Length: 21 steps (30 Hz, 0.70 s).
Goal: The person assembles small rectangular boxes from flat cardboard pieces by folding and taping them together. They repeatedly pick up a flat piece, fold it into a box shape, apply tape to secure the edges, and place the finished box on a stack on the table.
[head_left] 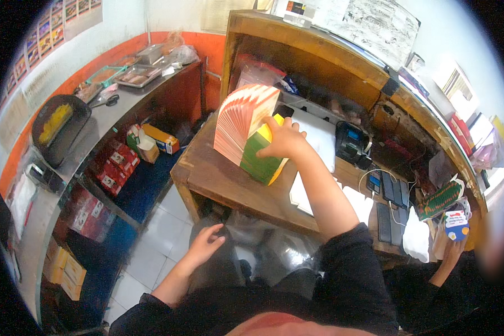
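Observation:
My right hand (285, 139) reaches over the wooden desk (207, 178), its fingers wrapped round the top of a green and yellow carton (261, 158). Directly behind the carton, and touching it, stands a fanned stack of orange-and-white sheets (242, 119), with their edges spread like an arc. Whether the carton and the sheets are one bundle, I cannot tell. Low over my lap is my left hand (207, 245), holding nothing, with its fingers loosely apart.
White papers (305, 193), a dark card terminal (351, 140) and several phones (395, 189) lie along the desk. At right, another person's hand (452, 251) holds a blue-and-white packet (457, 225). A counter with scissors (112, 101) and trays (140, 75) runs along the left.

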Tool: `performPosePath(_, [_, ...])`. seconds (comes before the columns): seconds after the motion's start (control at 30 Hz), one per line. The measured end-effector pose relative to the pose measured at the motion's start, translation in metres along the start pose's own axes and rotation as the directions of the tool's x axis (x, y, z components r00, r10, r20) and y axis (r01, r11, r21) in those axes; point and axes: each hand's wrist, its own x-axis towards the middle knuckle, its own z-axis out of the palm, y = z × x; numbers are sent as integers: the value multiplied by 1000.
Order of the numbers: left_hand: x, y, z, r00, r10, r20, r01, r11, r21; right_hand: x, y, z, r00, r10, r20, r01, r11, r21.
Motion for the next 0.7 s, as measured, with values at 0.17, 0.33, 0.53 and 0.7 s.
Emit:
performPosePath(0.17, [6, -18, -8, 1000, 23, -11, -23, 999, 27, 5, -11, 6, 999, -29, -18, 29, 1000, -2])
performPosePath(0.33, [14, 1, 12, 997, 72, 16, -72, 997, -8, 6, -6, 8, 998, -18, -59, 19, 1000, 16])
performPosePath(0.53, [5, 21, 20, 988, 55, 142, -47, 997, -56, 5, 20, 27, 931, -15, -365, 105, 968, 229])
performPosePath(0.7, [-9, -4, 3, 995, 38, 87, -42, 998, 45, -46, 96, 53, 805, 96, -586, 302, 783, 543])
